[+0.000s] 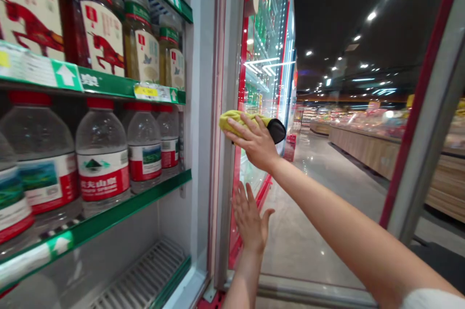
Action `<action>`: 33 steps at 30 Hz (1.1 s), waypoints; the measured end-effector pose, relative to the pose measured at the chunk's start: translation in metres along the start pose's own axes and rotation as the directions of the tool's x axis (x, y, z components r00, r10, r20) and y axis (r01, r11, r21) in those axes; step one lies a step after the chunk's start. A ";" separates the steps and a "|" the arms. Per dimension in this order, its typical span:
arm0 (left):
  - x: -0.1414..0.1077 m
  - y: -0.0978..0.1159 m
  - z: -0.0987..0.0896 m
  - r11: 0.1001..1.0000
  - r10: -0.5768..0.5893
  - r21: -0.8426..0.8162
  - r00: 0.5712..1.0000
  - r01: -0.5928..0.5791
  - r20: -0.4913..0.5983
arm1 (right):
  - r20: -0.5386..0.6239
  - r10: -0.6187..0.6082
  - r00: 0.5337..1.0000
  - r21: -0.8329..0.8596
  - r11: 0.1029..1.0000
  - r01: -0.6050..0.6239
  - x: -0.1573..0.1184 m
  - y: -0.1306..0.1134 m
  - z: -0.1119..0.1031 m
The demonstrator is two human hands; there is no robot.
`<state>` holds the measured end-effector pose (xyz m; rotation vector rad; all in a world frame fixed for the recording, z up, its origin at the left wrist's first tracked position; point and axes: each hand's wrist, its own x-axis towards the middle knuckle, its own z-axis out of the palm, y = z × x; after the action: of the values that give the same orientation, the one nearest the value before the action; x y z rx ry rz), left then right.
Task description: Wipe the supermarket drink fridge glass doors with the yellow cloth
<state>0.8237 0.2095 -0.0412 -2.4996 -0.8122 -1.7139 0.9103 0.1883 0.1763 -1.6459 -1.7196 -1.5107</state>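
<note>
My right hand holds a folded yellow cloth with a dark end against the inner side of an open glass cooler door, close to its metal frame. Its fingers lie over the cloth. Lower down, my left hand is open, fingers up and thumb apart, with nothing in it. It is up against or just in front of the glass; I cannot tell whether it touches. Through the door a neighbouring red-edged cooler shows.
To the left are cooler shelves, with red-capped water bottles and, above, drink bottles with green-banded necks. A green shelf edge juts out near the door frame. Beyond the glass are a shiny aisle floor and wood-fronted display counters.
</note>
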 end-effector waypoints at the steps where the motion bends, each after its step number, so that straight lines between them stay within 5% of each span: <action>1: -0.001 0.000 0.001 1.000 -0.009 0.011 1.000 0.009 -0.027 | 0.017 -0.051 0.999 0.014 0.999 0.050 -0.012 -0.004 0.002; 6: -0.007 -0.003 0.007 0.998 -0.056 -0.009 0.992 0.055 -0.113 | 0.091 -0.388 0.917 0.162 0.915 0.370 -0.060 -0.008 0.001; 10: -0.005 -0.003 0.006 0.997 -0.079 -0.032 0.991 0.076 -0.105 | -0.005 -0.132 0.991 0.088 0.987 0.132 -0.046 0.001 -0.003; 13: -0.003 -0.004 0.004 0.996 -0.083 -0.044 0.990 0.079 -0.114 | -0.015 -0.014 1.000 0.058 0.998 0.015 -0.050 -0.010 0.003; 17: -0.003 -0.005 0.005 0.995 -0.095 -0.041 0.985 0.089 -0.146 | 0.126 -0.297 0.947 0.134 0.950 0.280 -0.092 -0.029 0.008; 20: -0.001 -0.005 0.004 0.996 -0.086 -0.034 0.985 0.082 -0.150 | 0.190 -0.444 0.876 0.177 0.893 0.415 -0.104 -0.016 -0.002; 22: 0.002 -0.004 0.002 0.997 -0.080 -0.031 0.989 0.077 -0.125 | 0.153 -0.300 0.942 0.088 0.953 0.290 -0.094 0.004 -0.014; 24: 0.006 -0.002 -0.001 0.996 -0.084 -0.026 0.993 0.082 -0.087 | 0.045 -0.028 0.999 -0.038 0.999 0.029 -0.083 0.021 -0.026; 27: 0.010 -0.001 -0.005 0.997 -0.067 -0.037 0.996 0.065 -0.055 | -0.085 0.184 0.979 -0.146 0.970 -0.195 -0.096 0.021 -0.030; 33: 0.010 -0.003 -0.006 0.996 0.000 -0.093 0.998 -0.007 -0.070 | 0.068 -0.179 0.981 -0.143 0.972 0.187 -0.187 -0.020 -0.014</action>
<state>0.8202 0.2141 -0.0310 -2.4801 -0.7391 -1.8689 0.9400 0.0836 0.0226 -1.6521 -1.8739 -1.7320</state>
